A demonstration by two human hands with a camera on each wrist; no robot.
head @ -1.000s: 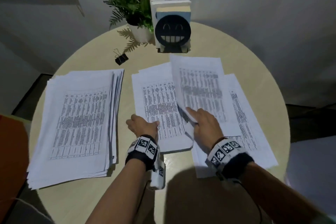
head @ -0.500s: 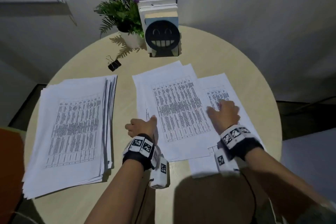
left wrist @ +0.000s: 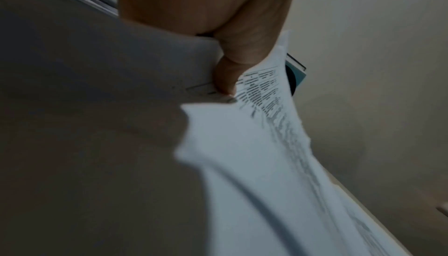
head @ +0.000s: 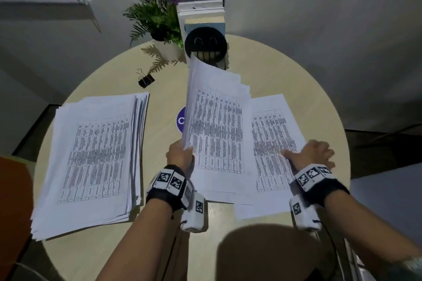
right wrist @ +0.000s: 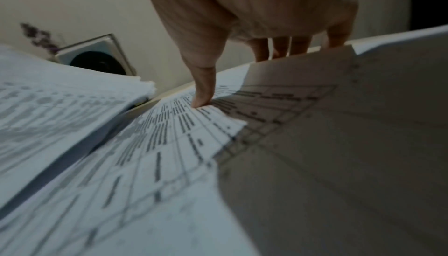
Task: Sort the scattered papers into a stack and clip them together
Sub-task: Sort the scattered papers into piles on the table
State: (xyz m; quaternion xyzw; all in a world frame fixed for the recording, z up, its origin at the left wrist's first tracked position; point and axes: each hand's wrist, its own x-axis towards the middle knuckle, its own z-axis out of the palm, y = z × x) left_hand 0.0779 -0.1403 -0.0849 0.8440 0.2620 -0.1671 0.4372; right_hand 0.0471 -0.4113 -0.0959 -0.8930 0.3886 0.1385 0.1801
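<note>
Left hand: clamped on a sheaf of printed sheets. The thumb lies on the printed face at the sheaf's left edge, and the left wrist view shows the thumb pressed against the paper with the remaining fingers behind it. The sheaf is raised off the round table, its far end lifted and fanned toward the bookend, its near end low over the tabletop.

Right hand: fingers extended and spread, holding nothing. It rests on a loose printed sheet lying flat on the table to the right of the raised sheaf. The right wrist view shows the thumb tip pressed down on the printed table, the other fingers reaching to the sheet's far edge.

Task items: a thick stack of papers lies flat on the left part of the table, well apart from both hands, its edges uneven. A black binder clip sits on the bare tabletop beyond that stack, unattached to any paper.

Other items: a round blue sticker is partly hidden behind the raised sheaf. At the far edge stand a potted plant with purple flowers and, just beside it, upright books behind a black smiley-face bookend.
</note>
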